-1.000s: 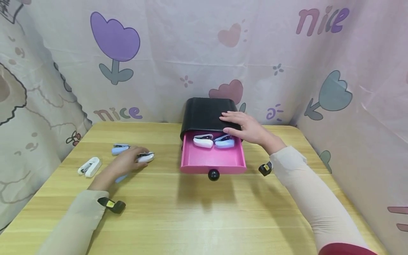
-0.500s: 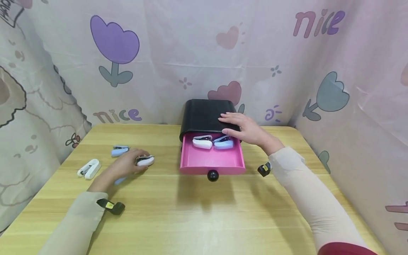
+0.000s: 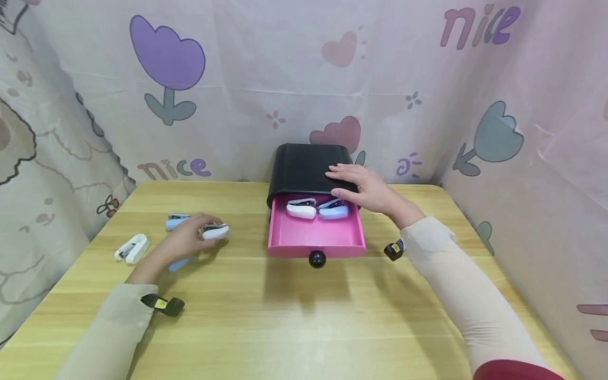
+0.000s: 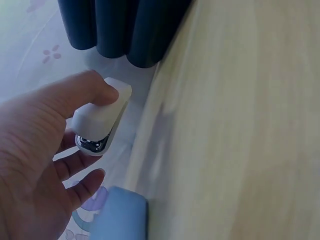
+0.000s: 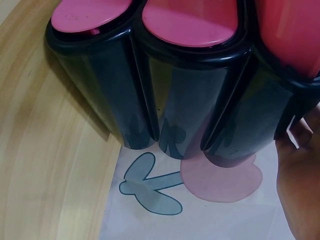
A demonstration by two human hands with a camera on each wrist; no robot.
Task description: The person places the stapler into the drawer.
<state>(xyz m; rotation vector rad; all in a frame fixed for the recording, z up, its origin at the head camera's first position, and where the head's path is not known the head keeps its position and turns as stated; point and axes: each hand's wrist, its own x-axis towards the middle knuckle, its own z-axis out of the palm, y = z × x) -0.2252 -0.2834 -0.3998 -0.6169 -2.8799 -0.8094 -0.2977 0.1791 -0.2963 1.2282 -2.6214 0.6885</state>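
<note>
My left hand (image 3: 187, 237) pinches a small white stapler (image 3: 215, 232) between thumb and fingers at the left of the table. In the left wrist view the thumb presses its top, and the stapler (image 4: 102, 117) hangs clear of the wood. On top of a black drawer cabinet (image 3: 304, 166) rests my right hand (image 3: 368, 191), its fingers stretched over the right front edge. The cabinet's pink top drawer (image 3: 313, 237) is pulled out. A white stapler (image 3: 301, 212) and a light blue stapler (image 3: 334, 212) lie side by side at its back.
Left of the cabinet lie a white stapler (image 3: 133, 249), a blue stapler (image 3: 176, 224) and another blue item (image 3: 179, 264) partly hidden by my left hand. A black knob (image 3: 317, 259) juts from the drawer front. Patterned curtain (image 3: 247, 79) hangs behind the table.
My left fingers have gripped the white stapler and raised it slightly. The right hand stays on the cabinet, and the drawer has not moved.
</note>
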